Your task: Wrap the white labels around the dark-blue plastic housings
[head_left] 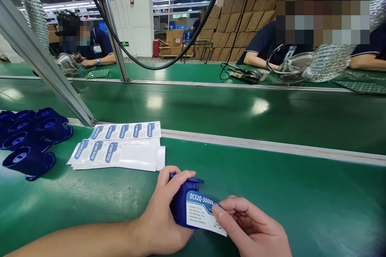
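My left hand [169,213] is wrapped around a dark blue plastic housing [178,204] and holds it over the green bench. A white and blue sticker label [200,213], printed DC52Q-5000L/H, lies against the housing's side at its left part. The label's right end stands away from the housing, pinched between the thumb and fingers of my right hand [247,225]. To the left lie sheets of the same labels [138,156], with some bare backing showing on the top sheet. The underside of the housing is hidden by my left hand.
Several more blue housings [27,158] stand at the left edge. A metal post [57,68] slants down behind the sheets. Beyond a pale rail [241,140] runs a green belt [193,108]. Two co-workers sit across it, and a black cable [169,64] hangs overhead.
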Demonstrator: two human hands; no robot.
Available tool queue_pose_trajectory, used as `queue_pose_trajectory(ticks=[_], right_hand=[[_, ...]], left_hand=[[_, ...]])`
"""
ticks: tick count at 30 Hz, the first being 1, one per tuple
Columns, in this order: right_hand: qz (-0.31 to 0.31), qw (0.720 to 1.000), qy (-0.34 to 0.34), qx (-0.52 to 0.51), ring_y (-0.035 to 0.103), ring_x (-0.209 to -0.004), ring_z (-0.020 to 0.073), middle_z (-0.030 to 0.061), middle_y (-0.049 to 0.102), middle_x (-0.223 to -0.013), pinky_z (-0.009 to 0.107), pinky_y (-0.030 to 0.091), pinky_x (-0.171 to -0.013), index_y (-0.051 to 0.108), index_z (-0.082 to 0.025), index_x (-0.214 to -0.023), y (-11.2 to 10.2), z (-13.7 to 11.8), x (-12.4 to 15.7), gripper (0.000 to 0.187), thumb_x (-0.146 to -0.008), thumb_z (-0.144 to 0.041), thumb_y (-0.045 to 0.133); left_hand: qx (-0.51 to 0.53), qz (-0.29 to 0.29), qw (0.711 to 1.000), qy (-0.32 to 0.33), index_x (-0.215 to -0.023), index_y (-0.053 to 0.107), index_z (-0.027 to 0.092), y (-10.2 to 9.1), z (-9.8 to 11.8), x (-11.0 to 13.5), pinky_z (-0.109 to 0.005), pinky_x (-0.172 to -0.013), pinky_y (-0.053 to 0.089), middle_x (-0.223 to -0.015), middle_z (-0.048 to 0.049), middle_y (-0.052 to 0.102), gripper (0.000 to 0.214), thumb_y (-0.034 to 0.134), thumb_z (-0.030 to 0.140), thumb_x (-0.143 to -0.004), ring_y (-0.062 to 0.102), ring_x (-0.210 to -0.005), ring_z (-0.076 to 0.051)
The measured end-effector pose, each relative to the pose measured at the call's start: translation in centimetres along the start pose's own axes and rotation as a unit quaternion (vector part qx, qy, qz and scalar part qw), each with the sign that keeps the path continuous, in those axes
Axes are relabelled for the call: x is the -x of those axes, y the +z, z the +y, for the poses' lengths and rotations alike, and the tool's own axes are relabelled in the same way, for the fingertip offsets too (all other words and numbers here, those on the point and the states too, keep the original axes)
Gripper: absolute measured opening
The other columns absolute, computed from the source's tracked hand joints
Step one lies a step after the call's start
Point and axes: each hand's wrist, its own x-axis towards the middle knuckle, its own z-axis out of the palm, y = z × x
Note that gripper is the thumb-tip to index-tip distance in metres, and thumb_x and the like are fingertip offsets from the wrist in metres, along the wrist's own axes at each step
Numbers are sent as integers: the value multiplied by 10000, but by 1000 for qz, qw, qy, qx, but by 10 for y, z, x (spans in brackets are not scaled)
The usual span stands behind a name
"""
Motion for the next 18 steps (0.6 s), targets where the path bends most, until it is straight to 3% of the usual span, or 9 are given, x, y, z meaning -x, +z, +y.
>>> queue_pose_trajectory(ticks=[5, 8, 10, 12, 15, 18], right_hand=[[33, 965, -221, 136, 620, -494, 196, 11, 715, -588, 327, 506, -514, 794, -290, -720, -4, -9, -8, 146, -865, -300, 772], [36, 937, -299, 175, 628, -466, 190, -10, 711, -561, 332, 520, -504, 805, -291, -803, -11, -5, -18, 59, -852, -260, 793], [43, 940, -281, 189, 624, -458, 183, -16, 710, -564, 333, 547, -506, 808, -285, -878, -16, -1, -25, 38, -855, -311, 794], [35, 960, -213, 176, 672, -528, 193, 10, 762, -665, 338, 599, -557, 802, -269, -974, -19, 1, -32, 150, -872, -374, 772], [-28, 989, -114, 91, 777, -801, 244, 91, 825, -963, 337, 657, -650, 761, -229, -1133, -18, -1, -36, 314, -878, -414, 756], [-97, 992, -75, -2, 762, -1087, 299, 143, 793, -1172, 368, 679, -771, 695, -207, -1269, -12, -6, -32, 457, -875, -431, 755]], left_hand=[[2, 15, 1000, 11, -1483, 485, 364, 0, -2, 0, -409, -1043, 537, -1362, -88, 397, 873, 739, 16, -725, 547, -1270, -282], [-8, 24, 999, 31, -1471, 491, 364, 0, -2, -1, -414, -1048, 530, -1361, -88, 400, 872, 716, -5, -714, 538, -1284, -287], [-25, 29, 998, 50, -1467, 495, 355, 0, -2, -2, -429, -1056, 522, -1352, -92, 405, 853, 702, -5, -721, 532, -1284, -292], [-45, 29, 996, 67, -1464, 497, 347, -1, -1, -3, -441, -1056, 520, -1343, -95, 409, 832, 696, 4, -732, 535, -1275, -295], [-86, 19, 992, 85, -1474, 485, 348, -1, -1, -3, -440, -1033, 532, -1343, -96, 403, 817, 698, 29, -752, 551, -1253, -292], [-141, 14, 985, 104, -1482, 479, 346, -2, -2, -1, -458, -1044, 530, -1350, -101, 407, 777, 712, 78, -791, 553, -1261, -297]])
